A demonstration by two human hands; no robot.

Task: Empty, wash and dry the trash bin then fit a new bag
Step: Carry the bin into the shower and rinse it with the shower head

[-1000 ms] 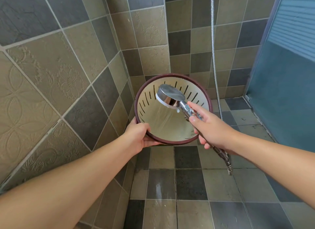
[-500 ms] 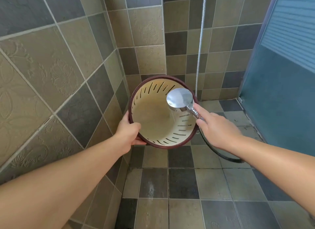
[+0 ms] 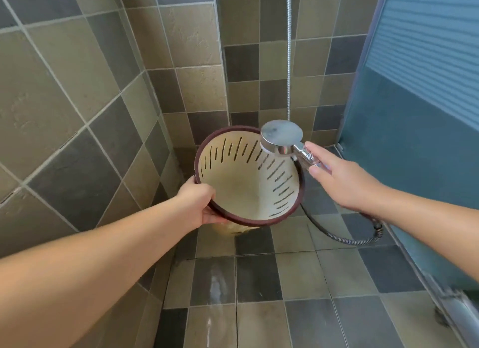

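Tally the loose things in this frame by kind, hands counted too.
Trash bin: 1
Shower head: 1
Shower hose: 1
Hands: 2, left hand and right hand
Total: 5

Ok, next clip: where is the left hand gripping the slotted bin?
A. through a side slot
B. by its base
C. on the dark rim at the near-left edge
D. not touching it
C: the left hand curls around the dark rim of the bin at its near-left edge, while the right hand holds the shower head.
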